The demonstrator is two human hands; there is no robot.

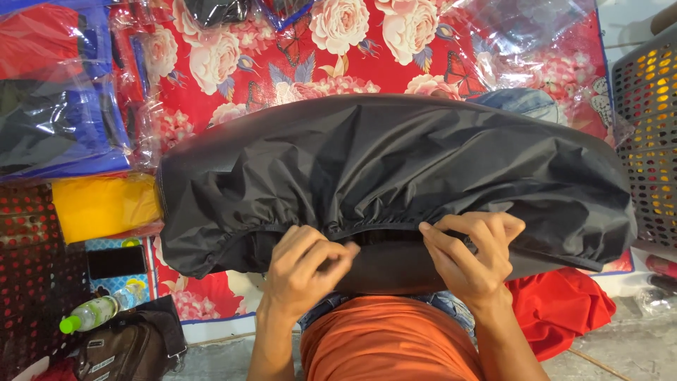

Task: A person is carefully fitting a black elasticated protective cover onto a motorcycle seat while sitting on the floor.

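Orange fabric nearest the lens, covering the wearer's torso at bottom centre. Just above, left hand curled closed, fingers pinching the gathered elastic hem of a black nylon cover; right hand likewise closed, fingertips hooked over the same hem a little to the right. Cover stretched wide and taut over a rounded form resting across the lap, hem turned toward the body, dark underside of the form showing between the two hands. Red cloth crumpled beside the right forearm. Brown bag and clear bottle with green cap at lower left, near a dark phone and a folded yellow sheet. Farther out, red floral mat under everything, blue plastic-wrapped packs at upper left, grey perforated basket at the right edge. Likely risks, judged from the grip: elastic hem snapping out of the fingertip pinch if pulled harder, owing to slick nylon and tension; uneven seating of the hem, one side riding up, if the hands pull unequally; fabric bunching at the far left corner where gathers already crowd.
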